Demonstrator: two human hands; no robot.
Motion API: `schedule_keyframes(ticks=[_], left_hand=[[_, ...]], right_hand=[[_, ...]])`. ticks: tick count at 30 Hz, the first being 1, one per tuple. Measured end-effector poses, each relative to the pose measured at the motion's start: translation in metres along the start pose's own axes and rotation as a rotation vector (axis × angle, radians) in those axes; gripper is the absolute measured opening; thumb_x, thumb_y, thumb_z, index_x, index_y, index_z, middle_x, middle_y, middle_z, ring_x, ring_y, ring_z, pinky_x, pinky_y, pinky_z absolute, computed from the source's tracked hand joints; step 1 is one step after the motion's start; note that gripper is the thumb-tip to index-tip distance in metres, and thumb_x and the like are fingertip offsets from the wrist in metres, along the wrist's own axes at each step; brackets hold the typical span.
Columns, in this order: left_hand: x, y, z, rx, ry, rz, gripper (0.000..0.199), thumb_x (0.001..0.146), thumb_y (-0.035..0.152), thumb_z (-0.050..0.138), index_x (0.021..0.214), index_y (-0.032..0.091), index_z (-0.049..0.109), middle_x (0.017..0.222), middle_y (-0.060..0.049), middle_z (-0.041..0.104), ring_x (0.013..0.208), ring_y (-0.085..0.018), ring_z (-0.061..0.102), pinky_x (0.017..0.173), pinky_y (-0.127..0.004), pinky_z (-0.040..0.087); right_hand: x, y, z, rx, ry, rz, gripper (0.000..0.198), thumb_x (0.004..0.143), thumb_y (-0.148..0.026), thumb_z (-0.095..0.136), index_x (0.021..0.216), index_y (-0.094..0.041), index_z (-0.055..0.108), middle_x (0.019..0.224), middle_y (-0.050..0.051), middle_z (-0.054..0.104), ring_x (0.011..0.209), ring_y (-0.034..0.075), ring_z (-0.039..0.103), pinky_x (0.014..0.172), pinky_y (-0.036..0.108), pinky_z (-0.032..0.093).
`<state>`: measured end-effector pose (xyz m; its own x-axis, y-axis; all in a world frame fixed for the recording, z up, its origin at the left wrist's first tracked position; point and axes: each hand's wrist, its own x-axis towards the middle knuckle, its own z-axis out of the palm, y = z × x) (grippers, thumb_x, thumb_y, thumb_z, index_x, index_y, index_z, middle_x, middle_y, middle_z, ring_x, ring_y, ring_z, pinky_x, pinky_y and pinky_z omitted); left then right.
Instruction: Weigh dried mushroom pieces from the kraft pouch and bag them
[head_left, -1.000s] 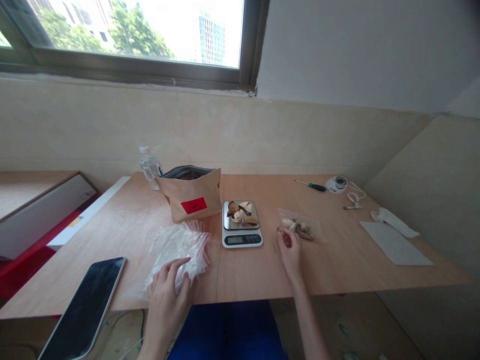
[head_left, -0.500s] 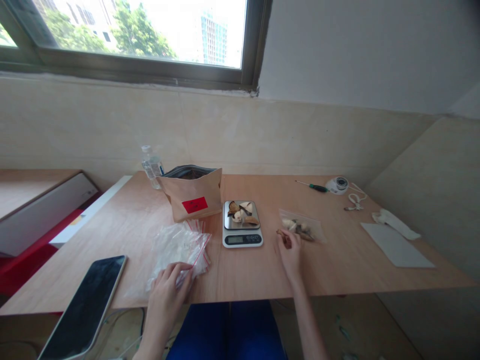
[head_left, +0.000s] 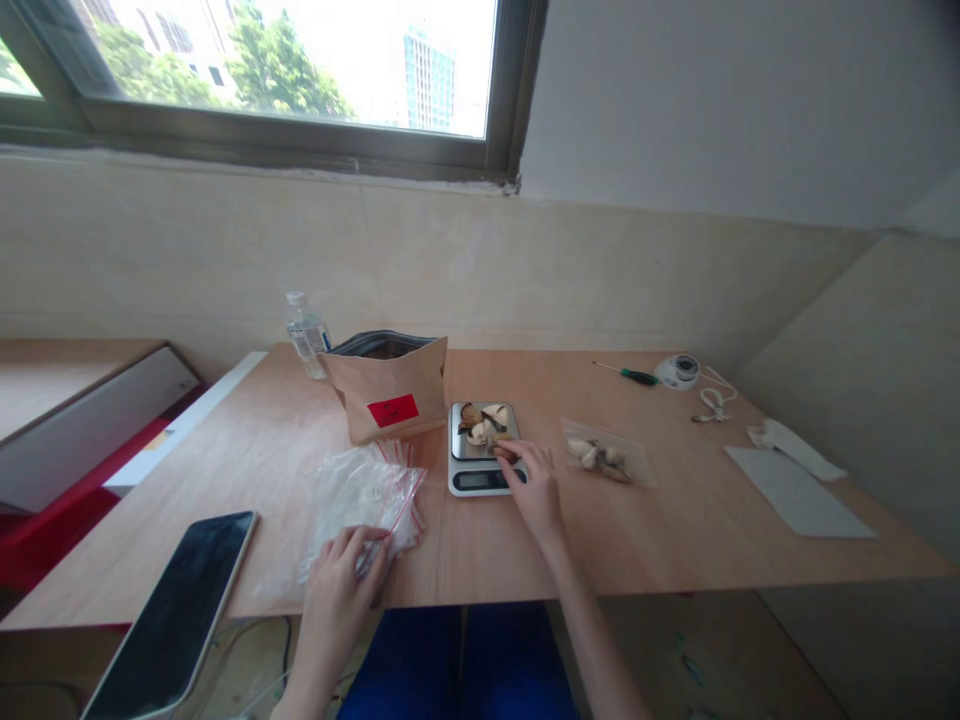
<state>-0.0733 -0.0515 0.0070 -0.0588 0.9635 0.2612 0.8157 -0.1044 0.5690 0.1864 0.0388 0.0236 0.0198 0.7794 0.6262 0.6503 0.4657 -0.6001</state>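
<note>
A white kitchen scale [head_left: 487, 482] with a steel pan stands at mid-table, bearing several dried mushroom pieces [head_left: 480, 428], pale and brown. At the pan's front right corner, the fingers of my right hand [head_left: 534, 485] close on a brown dried mushroom slice [head_left: 506, 453]. My left hand [head_left: 345, 570] lies at the near edge of a stack of clear zip bags [head_left: 360, 490], thumb and fingers pinching at their red-striped edge. Right of the scale lies a clear zip bag of mushroom pieces [head_left: 604, 458], untouched by either hand.
Behind the zip bags stands an open brown paper pouch [head_left: 390, 395], with a plastic bottle [head_left: 305, 335] beside it. A tablet [head_left: 176, 610] overhangs the front left edge. On the right are a screwdriver [head_left: 637, 377], a white camera [head_left: 679, 371], a cable [head_left: 714, 405] and a white sheet [head_left: 799, 495].
My right hand has moved left from beside the mushroom bag to the scale, carrying the brown mushroom slice. My left hand has stayed at the zip bags.
</note>
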Motion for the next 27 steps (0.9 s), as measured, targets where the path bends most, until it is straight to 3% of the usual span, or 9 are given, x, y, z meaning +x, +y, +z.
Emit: schedule_keyframes(ticks=[4, 8, 14, 22, 27], left_hand=[[0.000, 0.001, -0.002, -0.012, 0.005, 0.003, 0.032, 0.086, 0.046, 0.042, 0.083, 0.024, 0.065, 0.087, -0.005, 0.066, 0.079, -0.023, 0.061, 0.073, -0.036, 0.046], [-0.002, 0.000, -0.001, -0.026, 0.007, 0.015, 0.031, 0.086, 0.045, 0.043, 0.083, 0.024, 0.065, 0.087, -0.005, 0.066, 0.079, -0.022, 0.061, 0.072, -0.035, 0.046], [-0.002, -0.002, 0.000, -0.048, -0.008, -0.001, 0.030, 0.086, 0.045, 0.043, 0.084, 0.024, 0.065, 0.088, -0.005, 0.066, 0.080, -0.023, 0.060, 0.073, -0.036, 0.045], [-0.002, -0.005, 0.002, -0.065, -0.019, 0.000, 0.028, 0.086, 0.044, 0.045, 0.084, 0.023, 0.064, 0.088, -0.004, 0.065, 0.081, -0.022, 0.060, 0.074, -0.035, 0.044], [-0.002, -0.006, 0.003, -0.083, -0.026, -0.017, 0.031, 0.086, 0.046, 0.043, 0.082, 0.023, 0.063, 0.087, -0.005, 0.065, 0.080, -0.023, 0.059, 0.074, -0.036, 0.043]], right_hand=[[0.019, -0.009, 0.023, -0.038, -0.087, -0.081, 0.017, 0.087, -0.021, 0.052, 0.098, -0.024, 0.064, 0.097, 0.006, 0.065, 0.094, 0.023, 0.056, 0.083, 0.037, 0.045], [0.022, -0.006, 0.031, -0.148, -0.108, -0.105, 0.015, 0.086, -0.019, 0.053, 0.092, -0.025, 0.066, 0.101, 0.007, 0.062, 0.096, 0.024, 0.054, 0.085, 0.040, 0.042], [0.012, 0.005, 0.020, -0.162, -0.061, -0.050, 0.019, 0.089, -0.029, 0.050, 0.103, -0.025, 0.062, 0.109, 0.008, 0.057, 0.102, 0.024, 0.052, 0.090, 0.041, 0.038], [0.022, 0.023, 0.003, -0.097, 0.076, 0.052, 0.025, 0.089, -0.020, 0.040, 0.099, -0.021, 0.062, 0.100, 0.009, 0.056, 0.101, 0.022, 0.051, 0.092, 0.041, 0.038], [0.015, 0.032, 0.005, -0.066, 0.112, 0.078, 0.026, 0.089, -0.020, 0.038, 0.100, -0.020, 0.061, 0.099, 0.008, 0.056, 0.100, 0.021, 0.051, 0.091, 0.040, 0.040]])
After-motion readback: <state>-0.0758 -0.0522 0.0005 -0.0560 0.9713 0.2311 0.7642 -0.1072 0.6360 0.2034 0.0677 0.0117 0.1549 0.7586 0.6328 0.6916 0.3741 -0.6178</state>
